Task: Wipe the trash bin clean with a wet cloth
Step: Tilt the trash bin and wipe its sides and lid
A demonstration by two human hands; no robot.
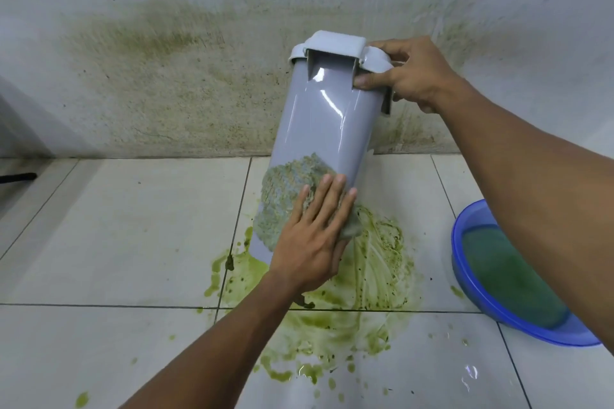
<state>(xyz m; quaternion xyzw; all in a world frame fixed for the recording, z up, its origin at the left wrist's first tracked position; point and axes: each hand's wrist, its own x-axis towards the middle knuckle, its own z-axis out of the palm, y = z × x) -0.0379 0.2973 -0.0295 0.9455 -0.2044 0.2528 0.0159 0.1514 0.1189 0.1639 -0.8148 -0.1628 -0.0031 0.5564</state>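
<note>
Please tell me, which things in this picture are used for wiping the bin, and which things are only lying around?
Used for the job:
- trash bin, tilted, steadied near its top by the right hand
- cloth, pressed flat on the bin's side by the left hand
- blue basin of greenish water

Only around:
- green mess on the floor tiles
- stained wall
- dark object at the left edge, unclear

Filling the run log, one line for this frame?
left hand: flat on cloth, pressing it to bin | right hand: gripping bin top | bin: tilted | floor: green spill | basin: right
</note>
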